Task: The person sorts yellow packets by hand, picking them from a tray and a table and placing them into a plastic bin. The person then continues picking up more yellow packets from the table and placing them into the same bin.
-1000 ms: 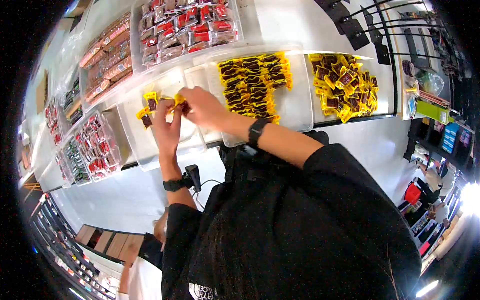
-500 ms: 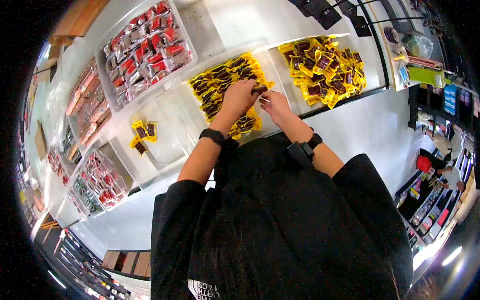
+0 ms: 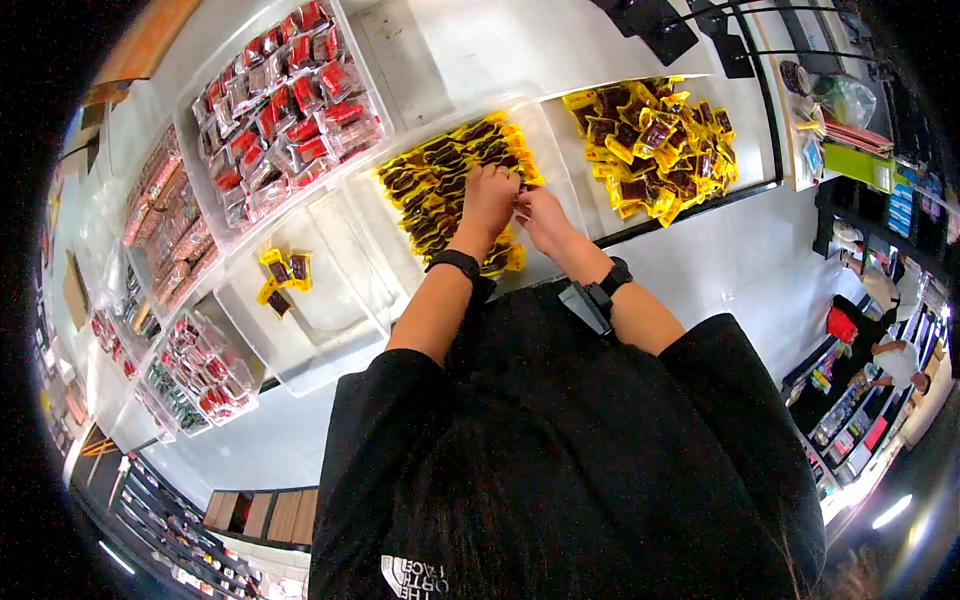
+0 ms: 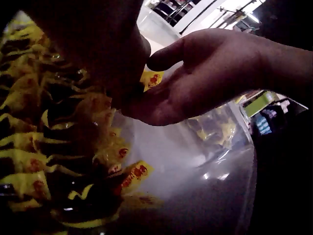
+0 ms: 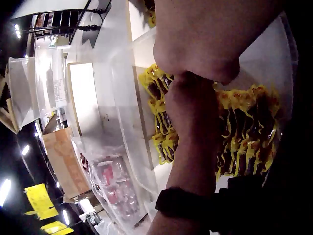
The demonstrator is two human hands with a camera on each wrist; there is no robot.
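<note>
In the head view, my left hand (image 3: 490, 205) is over the right part of neat rows of yellow-wrapped brown snacks (image 3: 430, 195), which lie in a clear plastic bin (image 3: 558, 168). Close against its fingertips is my right hand (image 3: 548, 222), coming from the right. The yellow end of a snack packet (image 4: 153, 79) with red print shows between the hands in the left wrist view, within the right thumb and fingers. Seen from the right wrist, the left fingers are curled beneath the right hand; most of the packet is hidden.
Right of the bin lies a loose heap of the same yellow packets (image 3: 655, 145). Several stray ones (image 3: 280, 275) lie in the left clear bin (image 3: 335, 345). Farther back stands a bin of red-labelled packets (image 3: 290, 110). Black metal stands (image 3: 665, 35) are at the far edge.
Both hands have moved right, from the bin with stray packets to the one with rows. Over the last half second the right fingers came in against the left, and the stray packets stayed behind.
</note>
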